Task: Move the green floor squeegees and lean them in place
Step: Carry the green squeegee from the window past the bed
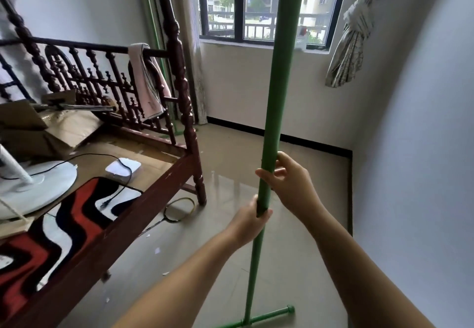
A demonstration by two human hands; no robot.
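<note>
While we stand on the tiled floor (295,238), a green squeegee (275,96) stands nearly upright in front of us, its crossbar head near the floor at the near edge. Left hand (252,221) wraps closed around the pole; right hand (287,181) grips it just above, fingers curled. A second green squeegee (156,35) leans in the far left corner, behind the wooden bed frame (179,76).

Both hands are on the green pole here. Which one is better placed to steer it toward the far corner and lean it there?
Probably the right hand: it grips the squeegee pole higher than the left hand, giving more control over tilt. Another green squeegee already leans beyond the bed frame.
</note>
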